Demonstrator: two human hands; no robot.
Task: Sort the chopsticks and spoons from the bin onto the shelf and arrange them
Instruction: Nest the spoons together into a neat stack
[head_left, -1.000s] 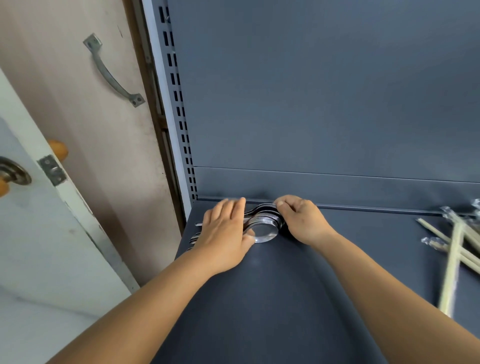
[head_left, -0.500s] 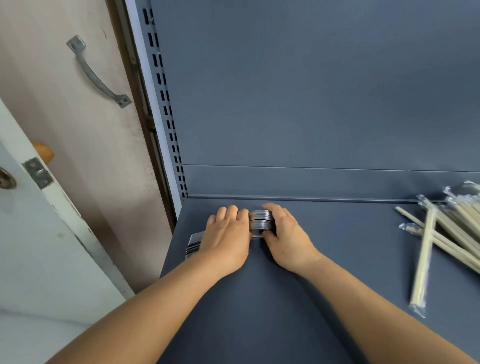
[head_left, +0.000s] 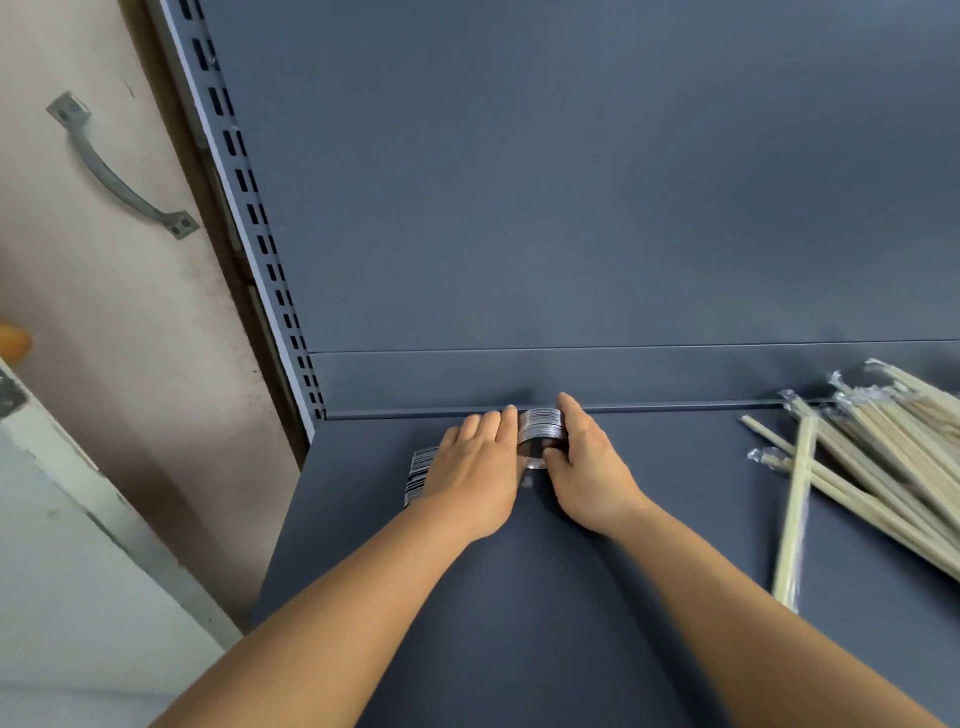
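Both hands have drawn closer together since a second ago, squeezing what was a loose fan of spoons into a tight on-edge stack; the stack has also crept nearer the back lip of the shelf. Left hand (head_left: 475, 470) lies flat over the spoons (head_left: 542, 431), fingers straight and together, its fingertips pressing the near face of the bowls while the palm covers the handles, whose ends show at its outer edge; it grips nothing, only pushes. Right hand (head_left: 587, 467) meets it from the other side, fingers extended along the far face of the bowls and the thumb tucked low at the front, so the stack is clamped between the two hands rather than held by either; this pressing from both sides looks meant to square the bowls so they nest evenly. The spoons rest on the left part of the shelf (head_left: 519, 597), just before its rear lip. Well apart to the right lie the chopsticks (head_left: 893, 467), wrapped pairs in a loose, crossed heap, one pair angled away toward the front; they likely remain to be straightened. No bin is in view.
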